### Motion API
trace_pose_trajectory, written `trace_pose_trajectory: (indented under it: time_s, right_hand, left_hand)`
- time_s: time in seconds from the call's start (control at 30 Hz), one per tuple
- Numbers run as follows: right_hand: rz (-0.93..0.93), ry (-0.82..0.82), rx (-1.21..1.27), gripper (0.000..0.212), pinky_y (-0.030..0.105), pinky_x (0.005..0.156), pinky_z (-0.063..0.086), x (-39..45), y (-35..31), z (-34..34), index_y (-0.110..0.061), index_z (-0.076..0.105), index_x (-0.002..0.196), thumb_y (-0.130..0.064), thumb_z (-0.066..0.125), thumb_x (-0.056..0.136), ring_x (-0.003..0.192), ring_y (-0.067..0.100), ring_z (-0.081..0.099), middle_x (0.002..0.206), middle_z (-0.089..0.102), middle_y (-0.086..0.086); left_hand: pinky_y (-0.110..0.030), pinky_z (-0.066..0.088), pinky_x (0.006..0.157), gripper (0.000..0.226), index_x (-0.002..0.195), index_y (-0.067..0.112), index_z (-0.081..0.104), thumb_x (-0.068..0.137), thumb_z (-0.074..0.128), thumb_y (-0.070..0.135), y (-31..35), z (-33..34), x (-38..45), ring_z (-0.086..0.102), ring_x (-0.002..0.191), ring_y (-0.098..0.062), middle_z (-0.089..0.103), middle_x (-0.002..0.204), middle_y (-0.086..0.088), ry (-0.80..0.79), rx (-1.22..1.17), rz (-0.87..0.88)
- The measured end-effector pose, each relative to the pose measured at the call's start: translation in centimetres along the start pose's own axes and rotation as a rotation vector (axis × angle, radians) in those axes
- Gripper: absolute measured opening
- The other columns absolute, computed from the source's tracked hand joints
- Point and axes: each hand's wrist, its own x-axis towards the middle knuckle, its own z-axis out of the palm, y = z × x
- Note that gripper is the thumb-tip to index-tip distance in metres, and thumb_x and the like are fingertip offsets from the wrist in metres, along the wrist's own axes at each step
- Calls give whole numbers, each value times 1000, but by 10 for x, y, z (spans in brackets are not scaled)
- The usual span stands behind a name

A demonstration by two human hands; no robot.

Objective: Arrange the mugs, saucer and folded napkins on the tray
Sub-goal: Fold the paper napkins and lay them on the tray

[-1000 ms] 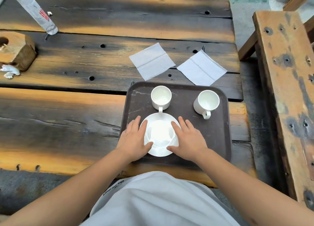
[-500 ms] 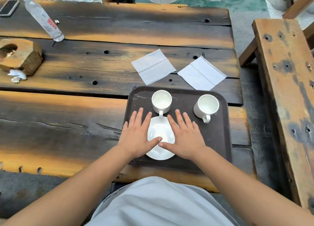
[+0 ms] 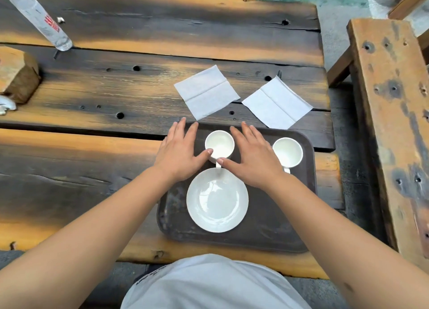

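Left hand: palm down, fingers spread and extended toward the far side, flat over the far left part of the tray. Thumb tip touches the left wall of the left mug. Nothing gripped.

Right hand: mirror pose, palm down, fingers splayed and pointing far-left, thumb tip at the near side of the same mug, by its handle. Also holding nothing. Both forearms run in from the near edge, converging on this mug, which sits between the two hands.

Right mug: upright on the far right of the tray, just beside the right hand; cannot tell whether they touch. Handle points near.

Saucer: empty, on the tray, near of the left mug; that mug's handle reaches its far rim.

Left napkin and right napkin: folded, flat on the wooden table, beyond the tray's far edge, close together but apart.

Plastic bottle: lying far left on the table.
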Motion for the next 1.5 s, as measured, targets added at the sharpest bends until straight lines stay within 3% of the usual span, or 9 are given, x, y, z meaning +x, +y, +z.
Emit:
trace_pose_trajectory:
  time_s: [0.23, 0.53, 0.67, 0.93, 1.03, 1.13, 1.27, 1.5]
  right_hand:
    - [-22, -36, 0, 81, 46, 119, 16, 72, 10, -12, -26, 26, 151, -68, 47, 85, 150, 21, 7, 163, 15, 3]
    - [-34, -115, -69, 71, 41, 115, 25, 189, 42, 8, -20, 35, 146, -54, 56, 88, 143, 26, 21, 155, 32, 7]
    - [-70, -120, -104, 65, 42, 114, 26, 234, 53, 25, -18, 37, 145, -49, 56, 90, 141, 29, 25, 153, 34, 9]
    - [-151, -48, -196, 57, 47, 117, 20, 289, 67, 51, -22, 32, 147, -42, 48, 95, 145, 29, 19, 160, 21, 9]
    - [-158, -53, -238, 63, 48, 119, 15, 299, 74, 52, -24, 31, 146, -49, 49, 91, 145, 31, 19, 161, 18, 9]
    - [-237, -41, -373, 69, 50, 115, 21, 299, 76, 53, -23, 34, 144, -62, 38, 87, 142, 31, 26, 157, 28, 11]
    - [-299, 21, -438, 71, 51, 105, 28, 290, 75, 63, -20, 40, 142, -64, 38, 87, 134, 31, 36, 151, 39, 11]
    - [-288, 110, -391, 77, 55, 107, 24, 292, 81, 66, -22, 43, 139, -72, 41, 82, 129, 30, 40, 147, 43, 7]
  left_hand:
    - [-51, 20, 116, 84, 152, 22, 20, 85, 42, 68, -25, 6, 72, 7, 149, -30, 12, 162, -11, -20, 0, -20]
    - [-48, 23, 116, 75, 150, 16, 29, 89, 57, 49, -76, 26, 181, 19, 143, -34, 25, 156, -18, -68, -116, -32]
    - [-51, 22, 116, 75, 148, 23, 31, 86, 57, 57, -101, 42, 214, 16, 146, -33, 20, 159, -15, -61, -28, 21]
    - [-48, 10, 117, 83, 148, 30, 30, 77, 42, 74, -123, 62, 236, 9, 149, -28, 13, 163, -11, 16, 95, 88]
    - [-49, 6, 118, 82, 149, 32, 28, 79, 41, 72, -138, 57, 238, 8, 150, -27, 12, 163, -9, -9, 129, 169]
    - [-49, 3, 118, 78, 150, 31, 30, 80, 43, 63, -145, 56, 238, 8, 150, -23, 14, 163, -7, -3, 126, 233]
    - [-47, 2, 120, 79, 151, 28, 29, 80, 43, 60, -145, 58, 237, 3, 151, -21, 12, 164, -6, 54, 62, 219]
    - [-46, 0, 120, 79, 147, 30, 36, 78, 44, 68, -144, 58, 239, 3, 150, -21, 15, 163, -6, 68, 80, 197]
